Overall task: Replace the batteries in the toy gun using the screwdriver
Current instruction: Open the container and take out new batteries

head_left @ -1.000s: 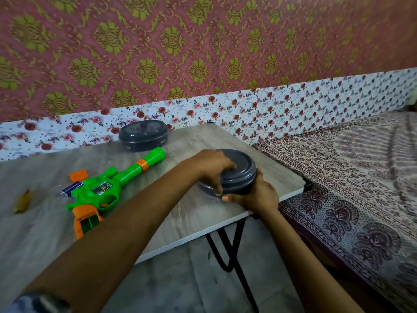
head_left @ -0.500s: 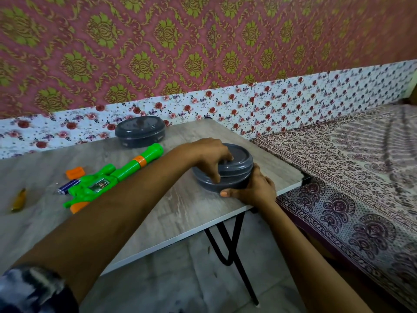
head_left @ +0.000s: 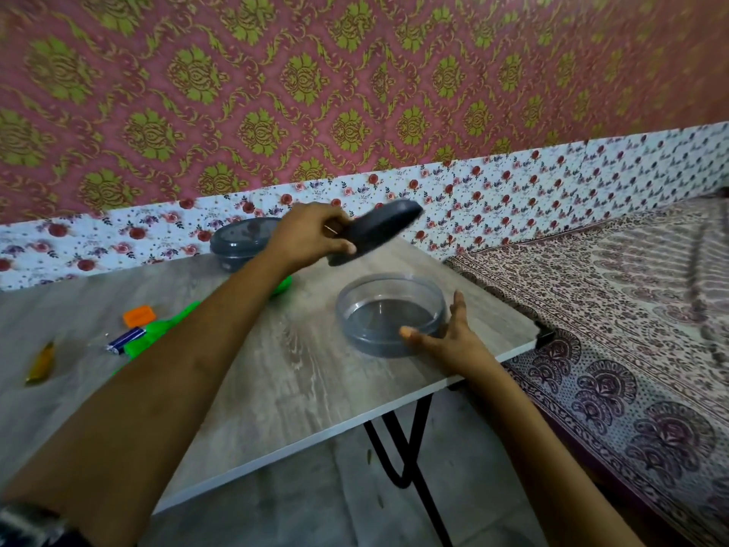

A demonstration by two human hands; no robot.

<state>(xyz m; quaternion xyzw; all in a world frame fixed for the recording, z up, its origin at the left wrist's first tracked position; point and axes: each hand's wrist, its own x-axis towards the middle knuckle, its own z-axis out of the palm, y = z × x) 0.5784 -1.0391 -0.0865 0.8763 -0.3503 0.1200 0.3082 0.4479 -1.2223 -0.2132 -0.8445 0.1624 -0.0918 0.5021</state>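
Here, open tub (head_left: 371,347): round translucent grey plastic; only its dark floor shows inside.
Lid (head_left: 378,230): dark grey disc, tilted in the air, gripped by the left hand (head_left: 311,234).
Right hand (head_left: 453,333): fingers straight, spread beside the tub wall.
Far tub (head_left: 236,246): lidded, contents unclear.
Toy gun (head_left: 157,333): green, on the wood-grain table (head_left: 276,369), mostly hidden behind the left forearm; battery (head_left: 124,341) beside it.

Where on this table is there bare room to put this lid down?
Bare table runs between the left forearm and the open container, down to the front edge. A smaller patch lies behind that container, under the held lid, right of the closed container. The left end is crowded: toy gun, battery, orange cover, screwdriver.
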